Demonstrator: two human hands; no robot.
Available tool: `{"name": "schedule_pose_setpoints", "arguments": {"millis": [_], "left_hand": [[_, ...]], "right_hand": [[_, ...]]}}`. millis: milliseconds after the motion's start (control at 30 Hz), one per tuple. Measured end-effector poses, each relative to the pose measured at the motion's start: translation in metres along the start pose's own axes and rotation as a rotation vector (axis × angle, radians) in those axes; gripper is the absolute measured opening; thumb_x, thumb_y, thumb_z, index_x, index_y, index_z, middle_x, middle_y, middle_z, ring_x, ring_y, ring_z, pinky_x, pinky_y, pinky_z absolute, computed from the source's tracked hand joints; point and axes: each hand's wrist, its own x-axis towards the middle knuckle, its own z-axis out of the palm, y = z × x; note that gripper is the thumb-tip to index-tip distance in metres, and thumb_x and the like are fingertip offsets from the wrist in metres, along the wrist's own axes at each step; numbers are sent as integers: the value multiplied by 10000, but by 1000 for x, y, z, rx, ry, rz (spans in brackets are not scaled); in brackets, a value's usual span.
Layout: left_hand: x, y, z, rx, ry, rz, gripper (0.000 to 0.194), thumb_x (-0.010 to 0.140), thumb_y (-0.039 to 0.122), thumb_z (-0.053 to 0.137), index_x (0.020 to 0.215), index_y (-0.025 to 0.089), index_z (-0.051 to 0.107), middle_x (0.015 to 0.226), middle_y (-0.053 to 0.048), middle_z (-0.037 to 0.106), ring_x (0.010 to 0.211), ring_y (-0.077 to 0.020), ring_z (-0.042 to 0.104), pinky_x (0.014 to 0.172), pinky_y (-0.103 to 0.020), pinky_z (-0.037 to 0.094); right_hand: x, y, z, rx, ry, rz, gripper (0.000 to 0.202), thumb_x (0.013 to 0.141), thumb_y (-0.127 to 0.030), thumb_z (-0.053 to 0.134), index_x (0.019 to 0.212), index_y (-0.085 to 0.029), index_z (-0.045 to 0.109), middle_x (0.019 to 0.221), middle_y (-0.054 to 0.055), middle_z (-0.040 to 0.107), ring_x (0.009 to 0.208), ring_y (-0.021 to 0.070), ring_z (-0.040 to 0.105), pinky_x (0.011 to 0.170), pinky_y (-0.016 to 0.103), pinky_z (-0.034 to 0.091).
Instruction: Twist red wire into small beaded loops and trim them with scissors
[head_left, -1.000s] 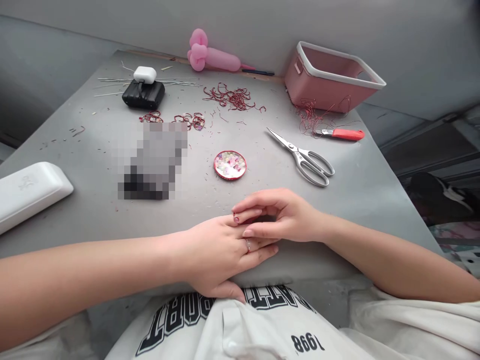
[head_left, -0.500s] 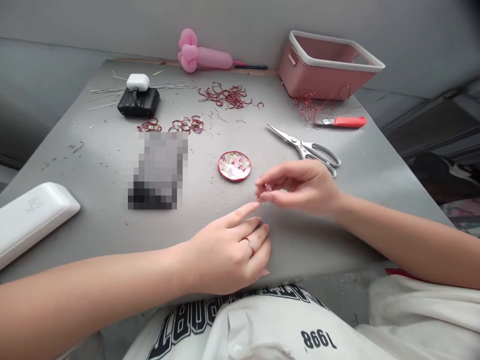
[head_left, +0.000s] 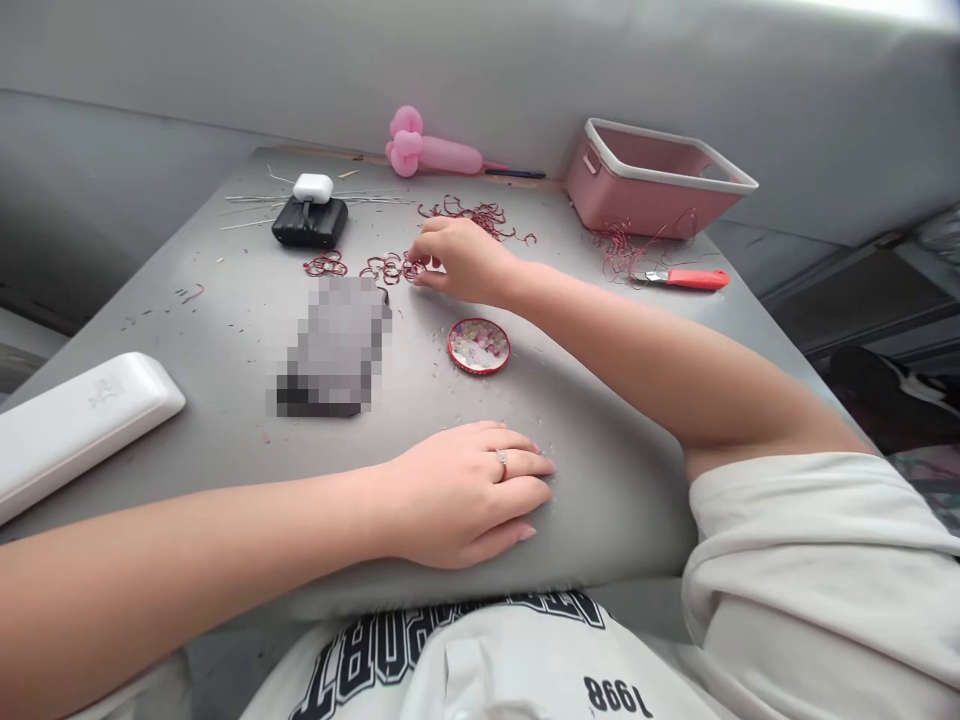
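Note:
My left hand lies flat on the grey table near its front edge, fingers stretched out, a ring on one finger. Farther back, my right hand reaches over the table, its thumb and fingertips at the right end of a row of red wire rings. Whether a ring is between those fingertips is too small to tell. Just behind this hand lies a pile of cut red wire pieces. A round red-rimmed dish of pale and pink beads stands between my two hands.
A blurred dark object and a white case lie left. Behind are a black box with a white case on top, a pink balloon, a pink bin, tangled wire and a red-handled cutter. My right arm hides the scissors.
My right hand has moved from beside my left hand to the wire rings at the back. My left hand has turned flatter, its index finger lowered. The view has shifted slightly.

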Motion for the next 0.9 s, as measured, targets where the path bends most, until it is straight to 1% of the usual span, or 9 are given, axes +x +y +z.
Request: {"name": "schedule_pose_setpoints", "arguments": {"millis": [233,433,567,600,667,700,767,800,900], "left_hand": [[-1,0,0,-5,-16,-17,269,976,276,534,1082,96,704,1227,-116,742,1111,-266,676,1036,-404,537],[-2,-3,-1,-29,-5,-25,274,976,286,535,1090,100,700,1229,-117,740,1115,-282,675,1011,-425,556],[-1,-4,-1,-64,-1,-35,276,976,286,540,1099,100,704,1232,-112,738,1123,-275,674,1023,-410,551],[-1,-4,-1,-70,-4,-32,275,978,286,541,1099,100,704,1234,-112,737,1126,-271,673,1029,-405,547],[-1,-3,-2,-77,-14,-35,277,981,285,540,1107,101,703,1241,-114,735,1133,-267,671,1039,-403,540],[-1,-3,-2,-80,-18,-40,280,982,286,538,1110,101,703,1246,-114,733,1136,-269,670,1042,-406,538],[-2,-3,-2,-91,-26,-52,284,981,288,534,1112,102,705,1251,-116,732,1139,-273,669,1047,-413,535],[-2,-3,-2,-97,-29,-57,286,981,287,532,1112,101,705,1252,-117,732,1141,-275,669,1047,-415,534],[-2,-3,-2,-114,-34,-62,288,982,281,524,1110,101,709,1250,-118,734,1139,-279,670,1040,-412,539]], "right_hand": [[29,0,2,-26,-50,-78,287,902,-352,717,1115,-162,748,1167,93,683,1031,215,611,864,335,458],[13,16,-18,-57,46,-119,327,969,-433,598,1155,-196,725,1202,87,672,1022,215,638,907,359,494],[-10,53,-46,-141,185,-21,270,971,-348,549,1060,-192,750,1225,65,700,1132,225,636,957,362,498],[-16,66,-52,-166,207,30,314,973,-374,508,1042,-189,752,1264,30,697,1177,213,619,986,343,471],[-28,93,-63,-190,224,92,524,981,-431,332,1017,-94,732,1323,14,668,1243,217,565,1012,351,394],[-34,106,-69,-204,236,127,514,979,-427,349,1042,-78,721,1352,18,652,1257,240,553,1041,365,383],[-47,130,-79,-256,257,249,298,1004,-324,493,1134,-145,693,1340,81,642,1233,217,546,1125,430,393],[-53,141,-84,-270,238,284,287,1010,-352,514,1149,-171,688,1321,95,642,1214,226,539,1126,454,404],[-72,167,-97,-345,144,431,311,1009,-405,527,1040,-153,707,1186,131,658,1144,255,549,1015,457,442]]}}
